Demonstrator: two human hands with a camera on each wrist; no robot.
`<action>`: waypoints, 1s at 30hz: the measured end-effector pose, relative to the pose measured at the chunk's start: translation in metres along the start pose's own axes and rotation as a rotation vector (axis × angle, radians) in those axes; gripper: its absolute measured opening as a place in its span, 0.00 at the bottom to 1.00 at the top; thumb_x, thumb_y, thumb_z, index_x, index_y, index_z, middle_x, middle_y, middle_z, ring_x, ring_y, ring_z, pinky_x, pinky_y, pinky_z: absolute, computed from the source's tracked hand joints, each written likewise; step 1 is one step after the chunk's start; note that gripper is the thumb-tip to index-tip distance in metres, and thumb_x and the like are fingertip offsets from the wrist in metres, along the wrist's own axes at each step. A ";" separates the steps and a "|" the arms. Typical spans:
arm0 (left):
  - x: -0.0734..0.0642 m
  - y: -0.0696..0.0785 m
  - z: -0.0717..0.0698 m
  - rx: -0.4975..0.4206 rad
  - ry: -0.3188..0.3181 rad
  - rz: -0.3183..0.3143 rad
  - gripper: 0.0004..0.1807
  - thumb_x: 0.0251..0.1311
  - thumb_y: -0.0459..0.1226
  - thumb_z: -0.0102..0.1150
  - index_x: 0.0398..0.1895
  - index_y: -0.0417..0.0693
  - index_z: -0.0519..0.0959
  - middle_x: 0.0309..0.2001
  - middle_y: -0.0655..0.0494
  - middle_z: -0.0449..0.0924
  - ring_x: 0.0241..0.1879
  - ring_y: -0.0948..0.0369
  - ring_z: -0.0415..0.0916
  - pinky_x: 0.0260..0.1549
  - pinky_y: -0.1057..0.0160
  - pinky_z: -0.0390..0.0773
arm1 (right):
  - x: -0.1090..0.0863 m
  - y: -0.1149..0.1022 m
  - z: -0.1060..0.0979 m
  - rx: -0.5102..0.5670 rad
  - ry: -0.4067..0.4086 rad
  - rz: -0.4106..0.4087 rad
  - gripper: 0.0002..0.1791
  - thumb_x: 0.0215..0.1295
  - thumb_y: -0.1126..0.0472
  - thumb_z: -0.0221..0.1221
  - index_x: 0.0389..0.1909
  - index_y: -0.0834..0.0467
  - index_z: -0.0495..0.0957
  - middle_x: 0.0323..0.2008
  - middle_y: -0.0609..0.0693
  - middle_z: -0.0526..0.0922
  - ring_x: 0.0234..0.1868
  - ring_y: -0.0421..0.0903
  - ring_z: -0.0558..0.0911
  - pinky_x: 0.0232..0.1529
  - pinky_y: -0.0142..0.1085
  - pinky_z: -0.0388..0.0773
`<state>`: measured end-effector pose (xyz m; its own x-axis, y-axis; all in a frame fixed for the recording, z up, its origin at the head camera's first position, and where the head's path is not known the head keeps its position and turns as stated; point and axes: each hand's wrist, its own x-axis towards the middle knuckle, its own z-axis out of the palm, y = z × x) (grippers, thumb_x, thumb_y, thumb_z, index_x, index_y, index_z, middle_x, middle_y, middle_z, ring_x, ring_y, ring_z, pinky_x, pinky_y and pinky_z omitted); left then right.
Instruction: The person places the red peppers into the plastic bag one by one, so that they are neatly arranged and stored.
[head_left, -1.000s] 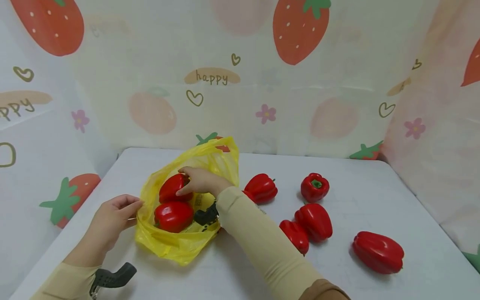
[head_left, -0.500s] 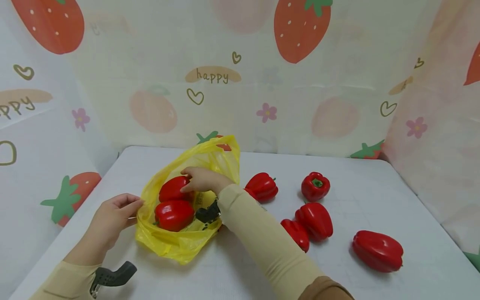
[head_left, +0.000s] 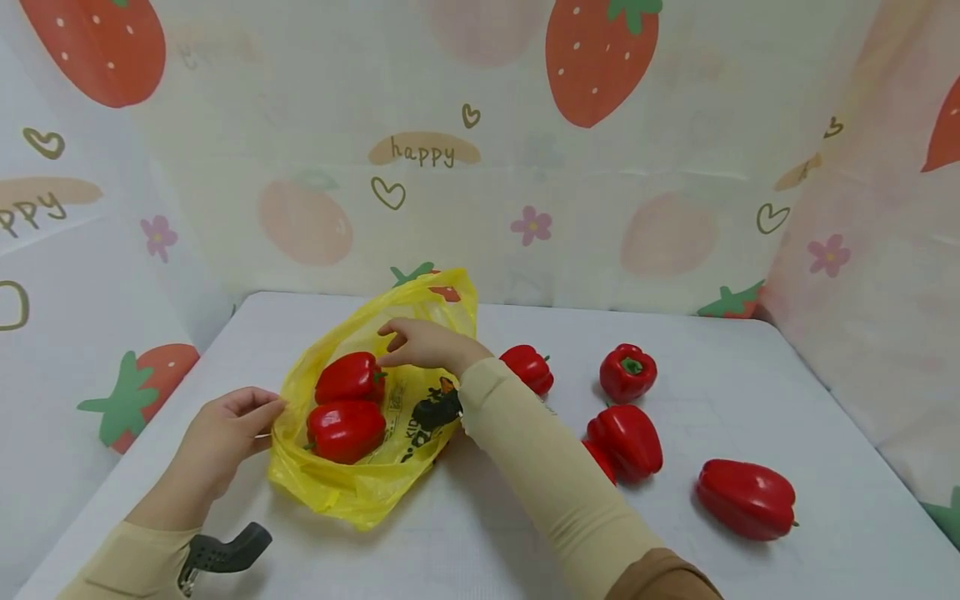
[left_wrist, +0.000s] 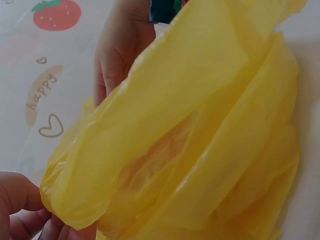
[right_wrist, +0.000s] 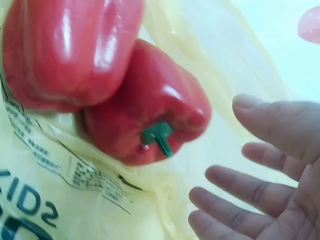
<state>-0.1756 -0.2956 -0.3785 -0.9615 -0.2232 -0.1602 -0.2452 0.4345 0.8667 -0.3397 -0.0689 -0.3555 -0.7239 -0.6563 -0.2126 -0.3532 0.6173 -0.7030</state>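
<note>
A yellow plastic bag point(head_left: 367, 487) lies with its mouth spread wide, and two red bell peppers sit inside it. The back bell pepper point(head_left: 345, 377) shows its green stem toward the right; the front bell pepper point(head_left: 347, 432) touches it. My left hand point(head_left: 228, 442) pinches the bag's left rim between thumb and fingers, also seen in the left wrist view. Over the bag's opening is my right hand point(head_left: 429, 343), fingers spread and holding nothing. In the right wrist view, the right hand point(right_wrist: 270, 190) is apart from the stemmed pepper point(right_wrist: 150, 110).
Right of the bag on the white table point(head_left: 480, 542) are several more red peppers: a partly hidden one point(head_left: 528, 368), an upright one point(head_left: 628, 372), one in the middle point(head_left: 626, 443) touching another behind the sleeve, and one at far right point(head_left: 747, 498). A strawberry-print curtain surrounds the table.
My right hand has let go of the back pepper and moved up and to the right, away from it. The left hand stays on the bag's rim.
</note>
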 end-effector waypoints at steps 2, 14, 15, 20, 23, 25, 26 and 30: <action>0.000 0.000 0.000 0.001 0.002 -0.001 0.25 0.64 0.52 0.46 0.50 0.40 0.71 0.50 0.43 0.72 0.45 0.54 0.71 0.40 0.64 0.79 | -0.001 0.002 -0.003 0.015 0.007 -0.009 0.30 0.58 0.47 0.59 0.61 0.46 0.65 0.52 0.46 0.75 0.52 0.44 0.73 0.54 0.42 0.71; 0.002 0.000 0.002 0.005 0.006 0.000 0.25 0.63 0.52 0.46 0.50 0.40 0.71 0.50 0.44 0.72 0.45 0.54 0.71 0.40 0.64 0.79 | -0.011 0.008 -0.022 0.110 0.042 -0.037 0.30 0.58 0.45 0.58 0.61 0.47 0.65 0.49 0.46 0.76 0.51 0.50 0.75 0.52 0.39 0.73; 0.002 0.001 0.002 0.006 0.006 -0.001 0.25 0.64 0.52 0.46 0.50 0.40 0.71 0.50 0.44 0.72 0.45 0.54 0.71 0.40 0.64 0.79 | -0.012 0.008 -0.024 0.110 0.046 -0.036 0.30 0.58 0.45 0.58 0.61 0.47 0.65 0.49 0.46 0.76 0.51 0.49 0.75 0.52 0.39 0.73; 0.002 0.001 0.004 0.020 0.015 -0.003 0.25 0.63 0.52 0.46 0.50 0.40 0.71 0.51 0.43 0.72 0.46 0.53 0.71 0.42 0.62 0.78 | -0.017 0.011 -0.032 0.132 0.052 -0.027 0.30 0.58 0.45 0.59 0.61 0.46 0.65 0.50 0.47 0.75 0.52 0.50 0.74 0.53 0.40 0.72; 0.002 0.001 0.005 0.022 0.016 -0.008 0.25 0.63 0.52 0.46 0.50 0.40 0.71 0.51 0.44 0.71 0.46 0.53 0.71 0.43 0.61 0.77 | -0.022 0.011 -0.038 0.138 0.055 -0.036 0.29 0.58 0.45 0.58 0.61 0.46 0.65 0.50 0.47 0.74 0.52 0.49 0.74 0.54 0.39 0.71; 0.002 0.001 0.005 0.022 0.012 -0.014 0.25 0.64 0.52 0.46 0.51 0.40 0.71 0.51 0.44 0.71 0.46 0.53 0.71 0.42 0.62 0.78 | -0.026 0.011 -0.042 0.141 0.061 -0.049 0.29 0.58 0.45 0.58 0.60 0.46 0.65 0.51 0.47 0.74 0.52 0.48 0.75 0.54 0.38 0.72; 0.002 0.001 0.006 0.022 0.011 -0.018 0.25 0.64 0.52 0.46 0.51 0.40 0.71 0.51 0.44 0.71 0.46 0.53 0.71 0.42 0.62 0.78 | -0.028 0.011 -0.044 0.143 0.063 -0.058 0.29 0.58 0.45 0.58 0.60 0.46 0.65 0.51 0.47 0.73 0.51 0.48 0.75 0.54 0.38 0.72; 0.001 0.002 0.006 0.026 0.010 -0.030 0.24 0.64 0.51 0.47 0.51 0.40 0.70 0.51 0.44 0.71 0.46 0.53 0.71 0.42 0.61 0.78 | -0.039 0.010 -0.054 0.153 0.064 -0.088 0.30 0.59 0.45 0.58 0.61 0.48 0.65 0.53 0.47 0.73 0.52 0.47 0.75 0.55 0.38 0.71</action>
<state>-0.1782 -0.2899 -0.3799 -0.9524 -0.2449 -0.1815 -0.2775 0.4498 0.8489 -0.3470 -0.0141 -0.3177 -0.7319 -0.6732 -0.1056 -0.3263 0.4822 -0.8130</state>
